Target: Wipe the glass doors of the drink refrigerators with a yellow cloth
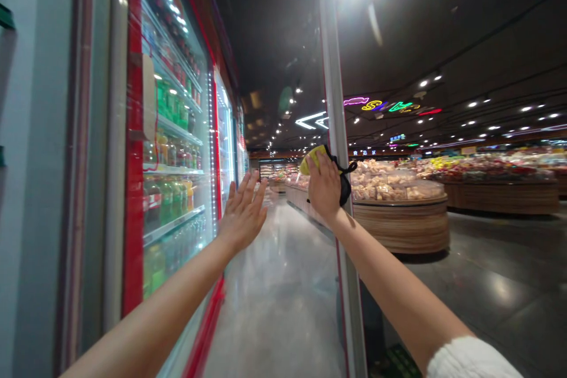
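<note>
An upright glass door with a metal edge frame stands in front of me. My right hand is on a yellow-and-black pad with a black cord loop, pressing it to the glass beside that frame. Most of the pad is hidden behind my fingers and palm. To the left, my left hand is raised with its fingers stretched out and holds nothing. Whether its palm touches the glass I cannot tell.
Red-framed drink coolers with shelved bottles line the left side. Wood-sided display islands heaped with packaged goods stand to the right. A shiny grey floor runs between. A dark crate sits low near the door frame.
</note>
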### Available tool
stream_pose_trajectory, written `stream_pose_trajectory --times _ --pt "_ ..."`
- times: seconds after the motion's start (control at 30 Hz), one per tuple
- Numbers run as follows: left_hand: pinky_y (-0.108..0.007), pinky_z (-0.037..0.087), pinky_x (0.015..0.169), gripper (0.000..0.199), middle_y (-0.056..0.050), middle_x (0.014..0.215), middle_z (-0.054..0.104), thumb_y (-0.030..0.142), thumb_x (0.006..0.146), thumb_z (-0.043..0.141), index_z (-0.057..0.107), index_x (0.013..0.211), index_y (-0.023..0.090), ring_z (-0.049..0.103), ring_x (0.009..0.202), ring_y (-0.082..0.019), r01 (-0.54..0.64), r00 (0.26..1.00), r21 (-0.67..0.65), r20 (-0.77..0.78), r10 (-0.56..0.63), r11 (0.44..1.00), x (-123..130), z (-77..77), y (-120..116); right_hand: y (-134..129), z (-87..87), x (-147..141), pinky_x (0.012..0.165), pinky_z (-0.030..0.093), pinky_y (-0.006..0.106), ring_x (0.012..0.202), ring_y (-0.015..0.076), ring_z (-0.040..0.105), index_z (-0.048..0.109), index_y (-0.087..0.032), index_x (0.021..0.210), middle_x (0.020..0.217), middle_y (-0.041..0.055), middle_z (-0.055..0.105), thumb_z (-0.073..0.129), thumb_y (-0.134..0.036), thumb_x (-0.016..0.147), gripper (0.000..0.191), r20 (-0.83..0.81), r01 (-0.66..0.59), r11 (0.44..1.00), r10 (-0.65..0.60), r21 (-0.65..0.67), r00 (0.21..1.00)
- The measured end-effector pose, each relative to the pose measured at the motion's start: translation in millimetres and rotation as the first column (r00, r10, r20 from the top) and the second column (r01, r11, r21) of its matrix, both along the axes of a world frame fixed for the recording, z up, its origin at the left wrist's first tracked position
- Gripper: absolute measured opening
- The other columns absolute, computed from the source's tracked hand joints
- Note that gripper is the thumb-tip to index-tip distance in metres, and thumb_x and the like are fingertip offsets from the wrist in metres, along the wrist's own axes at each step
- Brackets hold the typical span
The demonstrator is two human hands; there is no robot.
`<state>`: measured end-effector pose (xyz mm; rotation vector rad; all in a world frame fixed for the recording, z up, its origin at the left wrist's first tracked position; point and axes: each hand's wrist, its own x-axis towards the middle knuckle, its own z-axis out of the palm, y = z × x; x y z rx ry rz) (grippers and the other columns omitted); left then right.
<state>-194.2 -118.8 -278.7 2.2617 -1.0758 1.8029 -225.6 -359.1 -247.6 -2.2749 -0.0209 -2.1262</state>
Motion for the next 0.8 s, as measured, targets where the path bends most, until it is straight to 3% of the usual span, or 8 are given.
stream_pose_trajectory --times 0.17,0.2,0.27,0.37,0.7,0.8 --pt "-0.051 0.011 0.129 0.074 -0.009 0.171 0.016 0.026 0.099 0.046 0.01 0.164 0.026 0.009 0.158 -0.026 0.026 1.0 -0.012 -0.005 -0.026 1.0 -1 1.9 -8 -8 87.1 11 0.115 0.037 0.051 0.141 0.0291 0.045 0.057 -0.018 0.142 0.154 0.0157 0.05 0.039 -0.011 0.097 0.05 0.046 -0.054 0.997 0.051 0.062 0.998" --pt "-0.052 0.011 0.129 0.074 -0.009 0.171 0.015 0.026 0.099 0.046 0.01 0.164 0.026 0.009 0.158 -0.026 0.023 1.0 -0.011 -0.005 -0.023 1.0 -1 1.6 -9 -9 95.7 11 0.114 0.038 0.051 0.14 0.0293 0.046 0.057 -0.019 0.142 0.153 0.0156 0.05 0.04 -0.011 0.097 0.049 0.052 -0.047 0.997 0.044 0.065 0.998" --pt "-0.052 0.012 0.129 0.073 -0.011 0.17 0.016 0.027 0.1 0.045 0.01 0.164 0.024 0.009 0.158 -0.027 0.016 1.0 -0.009 0.004 -0.016 1.0 -1 0.6 -10 -8 96.4 9 0.111 0.04 0.05 0.139 0.0305 0.047 0.056 -0.019 0.143 0.154 0.0166 0.049 0.042 -0.014 0.097 0.048 0.053 -0.014 0.998 0.011 0.065 0.999" --pt "-0.053 0.012 0.129 0.073 -0.012 0.17 0.018 0.028 0.101 0.045 0.009 0.164 0.023 0.009 0.158 -0.026 0.013 1.0 -0.006 0.023 -0.013 1.0 -1 -1.0 -9 -7 64.2 0 0.108 0.041 0.049 0.139 0.033 0.047 0.051 -0.018 0.147 0.157 0.0184 0.045 0.045 -0.019 0.098 0.049 0.018 0.048 0.998 -0.049 0.036 0.999" --pt "-0.054 0.01 0.129 0.078 -0.011 0.17 0.018 0.028 0.098 0.051 0.008 0.164 0.026 0.012 0.158 -0.028 0.03 1.0 0.02 0.008 -0.03 0.999 -2 -8.0 -3 5 -93.6 -17 0.108 0.042 0.049 0.139 0.0328 0.047 0.051 -0.019 0.147 0.155 0.02 0.047 0.045 -0.017 0.099 0.049 -0.042 0.074 0.996 -0.073 0.041 0.996" --pt "-0.054 0.011 0.128 0.078 -0.012 0.17 0.02 0.029 0.098 0.05 0.008 0.164 0.025 0.013 0.158 -0.028 0.027 0.999 0.041 0.033 -0.029 0.999 -2 -11.3 2 5 -116.3 -19 0.109 0.041 0.047 0.14 0.0302 0.047 0.054 -0.02 0.145 0.153 0.0184 0.05 0.046 -0.014 0.098 0.048 -0.05 0.078 0.996 -0.076 0.039 0.996"
